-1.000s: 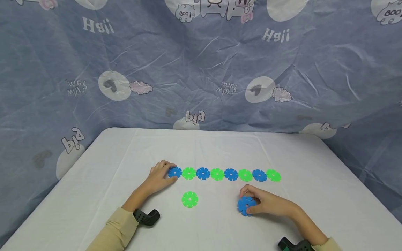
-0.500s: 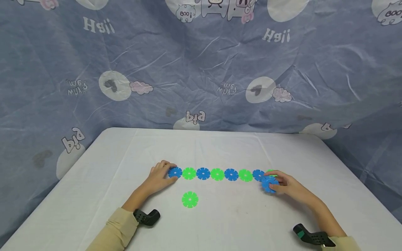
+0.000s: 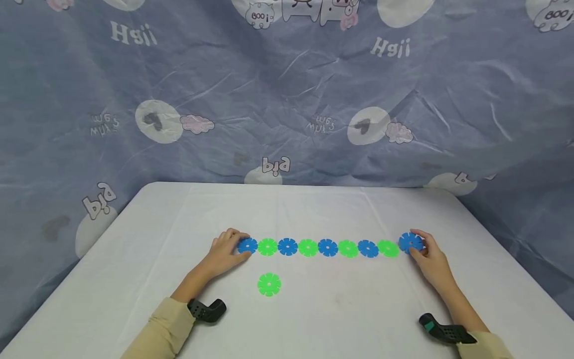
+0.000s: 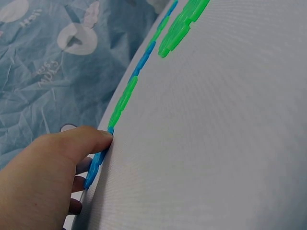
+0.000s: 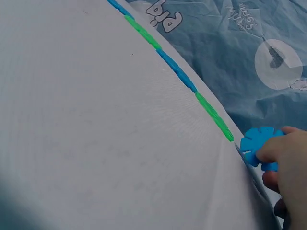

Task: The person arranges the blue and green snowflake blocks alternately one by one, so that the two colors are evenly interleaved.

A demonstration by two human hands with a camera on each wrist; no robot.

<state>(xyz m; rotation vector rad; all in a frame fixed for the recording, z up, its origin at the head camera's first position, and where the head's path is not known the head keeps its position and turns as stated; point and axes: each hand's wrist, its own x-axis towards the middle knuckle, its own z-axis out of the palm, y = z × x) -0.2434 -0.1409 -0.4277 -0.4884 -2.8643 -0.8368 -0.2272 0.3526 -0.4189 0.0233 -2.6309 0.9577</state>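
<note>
A row of flat, notched plastic interlocking discs lies across the white table, alternating blue and green edge to edge. My left hand holds the blue disc at the left end, thumb on its near edge and fingers at the far edge. Past the green disc at the right end, my right hand pinches another blue disc between thumb and finger. In the right wrist view this blue disc is tilted up, close beside the row's last green disc. Its contact with the table is hidden.
A single green disc lies nearer me, below the left part of the row. The white table ends at the back against a blue printed cloth. Black wrist devices sit on both forearms.
My right hand has carried its blue disc from the near middle of the table, rightward and away from me, to the row's right end. My left hand stays on the leftmost disc.
</note>
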